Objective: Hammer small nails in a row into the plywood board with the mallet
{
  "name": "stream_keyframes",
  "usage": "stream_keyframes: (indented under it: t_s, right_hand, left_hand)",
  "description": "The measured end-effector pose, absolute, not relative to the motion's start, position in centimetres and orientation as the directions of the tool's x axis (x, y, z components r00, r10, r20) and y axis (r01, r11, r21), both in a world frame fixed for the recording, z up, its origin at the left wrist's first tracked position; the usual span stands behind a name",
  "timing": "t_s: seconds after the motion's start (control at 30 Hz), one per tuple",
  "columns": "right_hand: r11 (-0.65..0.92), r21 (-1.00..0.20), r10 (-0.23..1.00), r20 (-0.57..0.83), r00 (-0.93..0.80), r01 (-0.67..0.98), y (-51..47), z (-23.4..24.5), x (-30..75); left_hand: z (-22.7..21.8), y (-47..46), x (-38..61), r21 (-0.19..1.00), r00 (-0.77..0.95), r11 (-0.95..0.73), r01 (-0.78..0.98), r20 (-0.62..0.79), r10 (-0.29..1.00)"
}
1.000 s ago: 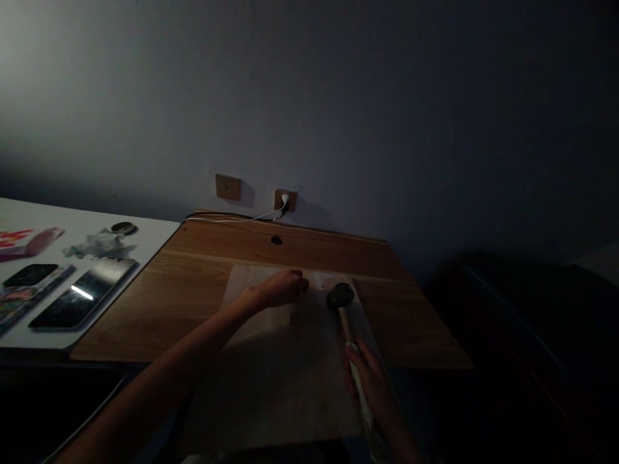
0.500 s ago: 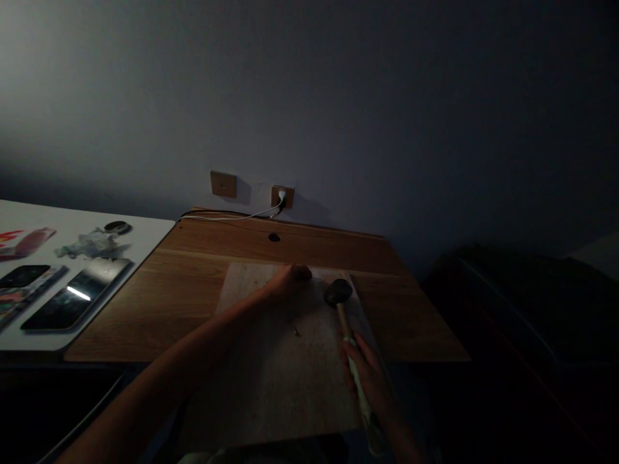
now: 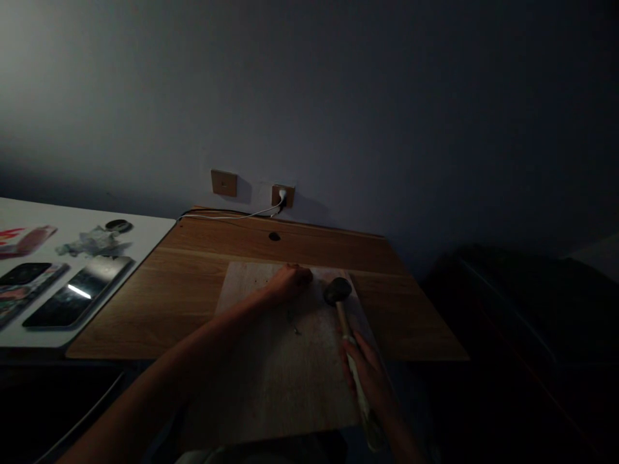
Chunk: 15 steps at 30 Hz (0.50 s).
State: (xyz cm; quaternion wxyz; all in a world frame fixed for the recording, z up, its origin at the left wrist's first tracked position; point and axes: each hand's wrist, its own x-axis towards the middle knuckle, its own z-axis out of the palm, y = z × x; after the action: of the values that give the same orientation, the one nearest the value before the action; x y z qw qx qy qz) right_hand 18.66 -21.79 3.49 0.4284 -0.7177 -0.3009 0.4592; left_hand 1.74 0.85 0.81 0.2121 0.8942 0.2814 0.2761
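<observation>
Your right hand (image 3: 370,370) is clamped on the mallet (image 3: 342,317) by its handle (image 3: 354,370), over the right side of the board (image 3: 285,390); the dark head (image 3: 337,291) points far. Judged stiff, sturdy and head-heavy; grip mid-handle. Left of the head, apart from it, your left hand (image 3: 290,281) is curled; whether it holds anything cannot be told.
</observation>
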Motion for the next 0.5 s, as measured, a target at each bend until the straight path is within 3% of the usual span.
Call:
stream_keyframes:
  t_s: [0.17, 0.5]
  right_hand:
    - [-0.443, -0.895, 0.837, -0.392, 0.382, 0.052, -21.7, 3.4, 18.6]
    - [-0.368, -0.926, 0.900, -0.333, 0.281, 0.082, -19.6, 5.2, 17.1]
  left_hand:
    - [1.0, 0.8, 1.9, 0.543, 0.695, -0.757, 0.365, 0.382, 0.609]
    - [1.0, 0.6, 1.9, 0.701, 0.649, -0.621, 0.351, 0.296, 0.701]
